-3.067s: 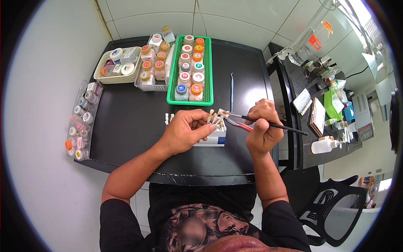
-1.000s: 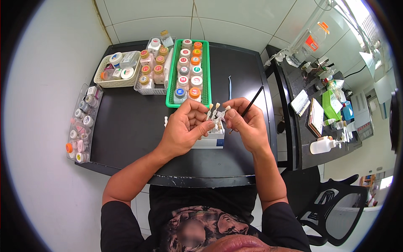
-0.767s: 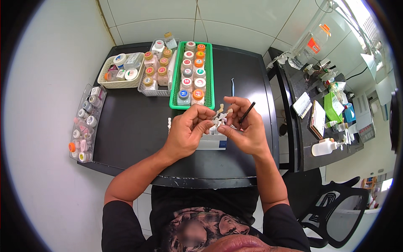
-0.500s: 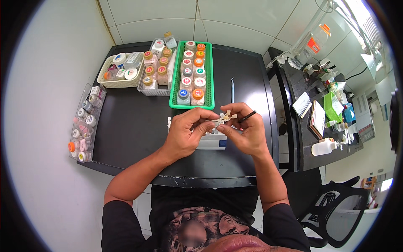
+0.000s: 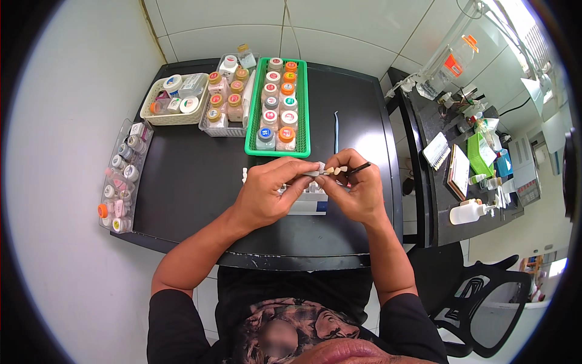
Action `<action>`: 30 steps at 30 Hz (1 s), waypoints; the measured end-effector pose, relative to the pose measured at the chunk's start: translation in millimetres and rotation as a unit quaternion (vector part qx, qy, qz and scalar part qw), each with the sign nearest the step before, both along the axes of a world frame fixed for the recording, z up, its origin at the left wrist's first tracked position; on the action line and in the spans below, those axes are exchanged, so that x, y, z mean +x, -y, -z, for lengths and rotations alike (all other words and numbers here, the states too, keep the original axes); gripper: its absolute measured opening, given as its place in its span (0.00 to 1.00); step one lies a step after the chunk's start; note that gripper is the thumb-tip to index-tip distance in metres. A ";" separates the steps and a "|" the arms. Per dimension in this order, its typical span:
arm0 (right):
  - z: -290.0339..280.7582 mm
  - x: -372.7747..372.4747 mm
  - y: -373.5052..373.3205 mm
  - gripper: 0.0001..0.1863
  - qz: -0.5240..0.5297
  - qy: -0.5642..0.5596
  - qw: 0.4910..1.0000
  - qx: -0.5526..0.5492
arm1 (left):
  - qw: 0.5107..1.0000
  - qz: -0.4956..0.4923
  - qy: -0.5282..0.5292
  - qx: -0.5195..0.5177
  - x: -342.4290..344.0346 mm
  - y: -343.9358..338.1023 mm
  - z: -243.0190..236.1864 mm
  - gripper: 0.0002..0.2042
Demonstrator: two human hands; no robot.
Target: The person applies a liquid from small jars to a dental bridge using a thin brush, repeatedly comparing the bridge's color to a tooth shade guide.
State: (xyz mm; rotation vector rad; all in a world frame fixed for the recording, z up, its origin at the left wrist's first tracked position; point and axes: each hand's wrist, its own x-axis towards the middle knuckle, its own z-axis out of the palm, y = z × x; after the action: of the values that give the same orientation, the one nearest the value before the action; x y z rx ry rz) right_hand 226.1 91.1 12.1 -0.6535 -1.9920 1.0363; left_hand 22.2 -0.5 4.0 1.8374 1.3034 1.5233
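- The black table (image 5: pixel 188 182) lies under both hands; with the forearms reaching over its near edge, steadiness seems best drawn from the wrists and from the two sets of fingertips bracing each other.
- The green basket (image 5: pixel 277 153), holding two rows of lidded jars (image 5: pixel 265 138), stands just beyond the left hand's fingers, so small turns of the wrist look safer than wide elbow swings.
- The left hand (image 5: pixel 274 187) has thumb and forefinger closed in a narrow pinch on pale stems; a light, firm pinch well back on them would leave the ends in view.
- The right hand (image 5: pixel 357 188) meets it, thumb and forefinger nearly together at the other side; how firmly they press cannot be told.
- The white box (image 5: pixel 306 207), with a blue patch, sits below the hands, a sensible place to work over should a piece slip.
- The dark rod (image 5: pixel 360 168) is lodged among the right fingers, its end pointing away; tucked back like that, it is less likely to knock anything.
- The tooth-shaped tabs (image 5: pixel 344 169) fan out between the two hands, above the box; separating them one by one, without twisting the stems, seems gentlest.
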 end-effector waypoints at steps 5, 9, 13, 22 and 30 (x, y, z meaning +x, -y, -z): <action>1.1 -3.7 3.3 0.10 -0.010 -0.012 1.000 0.024 | 0.999 0.004 0.021 -0.028 -1.3 1.7 2.3 0.11; 3.2 -4.5 3.3 0.10 -0.005 -0.007 1.000 -0.016 | 0.997 0.007 0.046 -0.060 -0.9 2.5 3.8 0.10; 5.6 -2.7 -0.4 0.11 -0.006 -0.049 0.996 -0.076 | 0.995 0.012 0.074 -0.066 1.3 3.2 3.0 0.10; 3.4 -2.8 3.8 0.10 -0.032 -0.060 0.990 -0.121 | 0.997 0.014 0.050 -0.055 0.3 3.6 0.9 0.09; 7.3 -1.2 2.6 0.08 -0.045 -0.072 0.987 -0.133 | 0.994 0.019 0.069 -0.082 0.0 4.8 2.1 0.09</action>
State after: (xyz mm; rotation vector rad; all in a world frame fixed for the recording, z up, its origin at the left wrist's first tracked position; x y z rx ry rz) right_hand 225.0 88.5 4.8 -0.6126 -1.7874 1.3821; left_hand 22.2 -5.3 1.8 1.6155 1.2817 1.4499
